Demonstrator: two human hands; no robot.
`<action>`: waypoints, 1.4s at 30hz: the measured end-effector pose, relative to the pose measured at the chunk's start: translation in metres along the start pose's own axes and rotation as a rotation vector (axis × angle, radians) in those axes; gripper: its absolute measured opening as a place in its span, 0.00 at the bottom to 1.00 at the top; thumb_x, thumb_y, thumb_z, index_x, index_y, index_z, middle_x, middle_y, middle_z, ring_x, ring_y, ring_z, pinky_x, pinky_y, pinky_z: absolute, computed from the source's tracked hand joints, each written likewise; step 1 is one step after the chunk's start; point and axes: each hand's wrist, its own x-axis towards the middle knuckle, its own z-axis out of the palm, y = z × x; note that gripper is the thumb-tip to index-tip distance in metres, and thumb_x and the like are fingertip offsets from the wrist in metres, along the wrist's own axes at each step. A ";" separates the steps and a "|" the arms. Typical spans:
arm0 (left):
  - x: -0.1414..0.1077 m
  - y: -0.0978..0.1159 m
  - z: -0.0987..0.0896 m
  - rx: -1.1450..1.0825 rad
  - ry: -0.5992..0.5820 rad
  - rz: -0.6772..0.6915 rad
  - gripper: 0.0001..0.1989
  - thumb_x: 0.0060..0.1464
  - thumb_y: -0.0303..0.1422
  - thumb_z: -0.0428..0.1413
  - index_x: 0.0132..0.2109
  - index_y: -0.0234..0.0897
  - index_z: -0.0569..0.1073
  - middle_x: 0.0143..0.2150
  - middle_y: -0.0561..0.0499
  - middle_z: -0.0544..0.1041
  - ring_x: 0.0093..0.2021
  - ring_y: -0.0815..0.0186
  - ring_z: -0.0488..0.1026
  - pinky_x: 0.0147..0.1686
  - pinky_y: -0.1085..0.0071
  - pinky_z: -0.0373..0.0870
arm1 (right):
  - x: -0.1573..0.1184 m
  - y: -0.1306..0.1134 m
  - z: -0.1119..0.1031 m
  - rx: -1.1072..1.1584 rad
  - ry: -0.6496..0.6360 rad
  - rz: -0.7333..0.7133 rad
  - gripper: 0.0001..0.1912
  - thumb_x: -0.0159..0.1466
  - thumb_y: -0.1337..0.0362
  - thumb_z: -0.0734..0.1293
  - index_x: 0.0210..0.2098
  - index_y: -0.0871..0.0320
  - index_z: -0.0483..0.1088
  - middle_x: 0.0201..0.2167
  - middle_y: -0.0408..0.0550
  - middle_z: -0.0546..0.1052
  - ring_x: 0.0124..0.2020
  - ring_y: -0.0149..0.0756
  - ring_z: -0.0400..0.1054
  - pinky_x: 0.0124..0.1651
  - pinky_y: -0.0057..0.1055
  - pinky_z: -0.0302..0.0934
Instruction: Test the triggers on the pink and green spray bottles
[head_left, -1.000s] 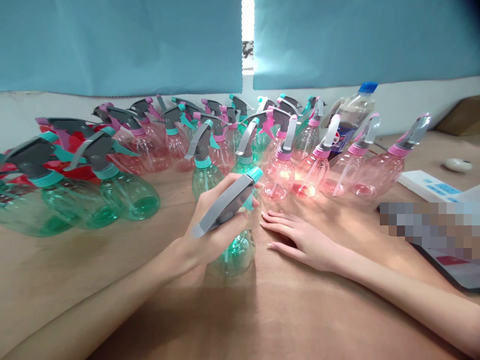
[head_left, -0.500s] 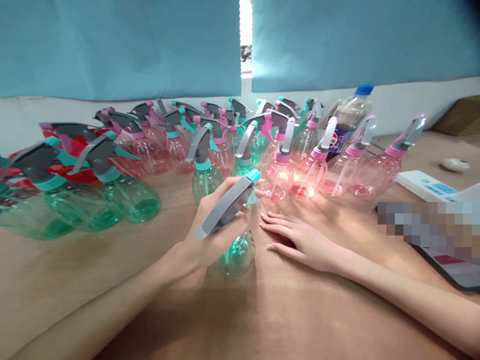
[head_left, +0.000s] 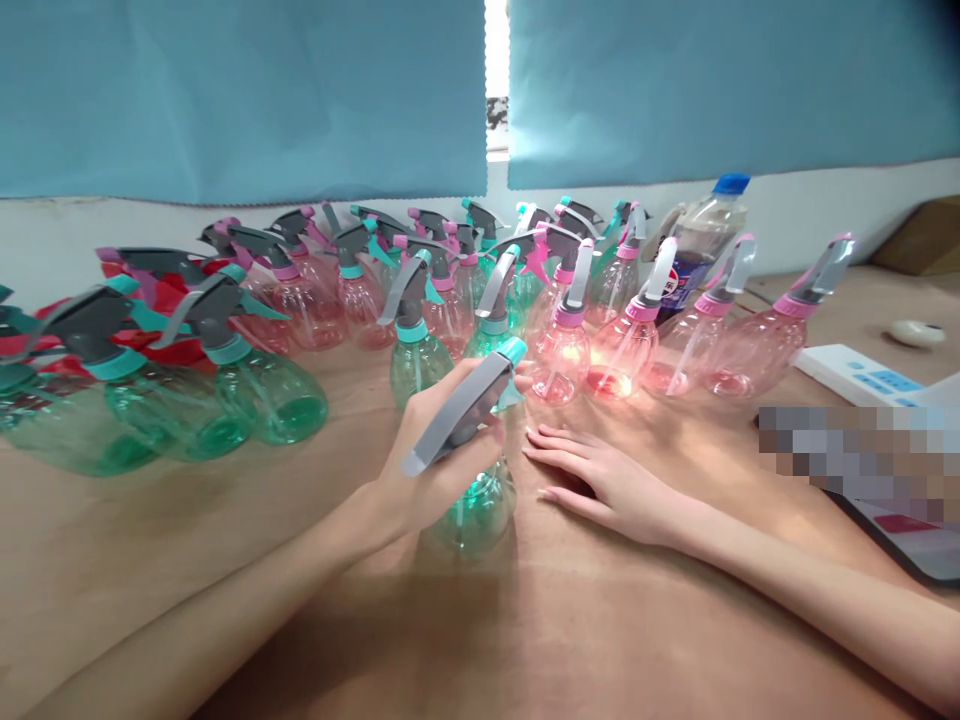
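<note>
My left hand (head_left: pixel 435 450) is wrapped round the neck of a green spray bottle (head_left: pixel 476 515) with a grey head and a turquoise nozzle. The bottle stands on the table, its nozzle pointing away to the upper right; my fingers hide its collar. To its right, my right hand (head_left: pixel 592 475) lies flat on the tabletop with fingers stretched out, holding nothing. Just beyond my left hand are two more green spray bottles, the nearer one (head_left: pixel 420 365) partly covered by the hand. Pink spray bottles (head_left: pixel 556 375) stand past my right fingertips.
Several green spray bottles (head_left: pixel 274 405) stand at the left, with red material (head_left: pixel 180 350) behind them. A drink bottle with a blue cap (head_left: pixel 701 235) is at the back right. A white box (head_left: pixel 855 375), a white mouse-like object (head_left: pixel 915 333) and a blurred-out dark-edged device (head_left: pixel 915 545) lie at right.
The whole view has shifted slightly, so everything sits a little further right. My left hand keeps its grip on the spray bottle, and my right hand stays flat on the table.
</note>
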 end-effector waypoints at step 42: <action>0.001 0.006 0.002 0.042 0.046 0.022 0.10 0.52 0.29 0.52 0.43 0.37 0.69 0.29 0.55 0.65 0.25 0.70 0.57 0.27 0.72 0.61 | 0.001 0.002 0.000 -0.029 -0.028 -0.004 0.26 0.70 0.52 0.59 0.62 0.61 0.63 0.64 0.55 0.64 0.67 0.45 0.54 0.67 0.49 0.53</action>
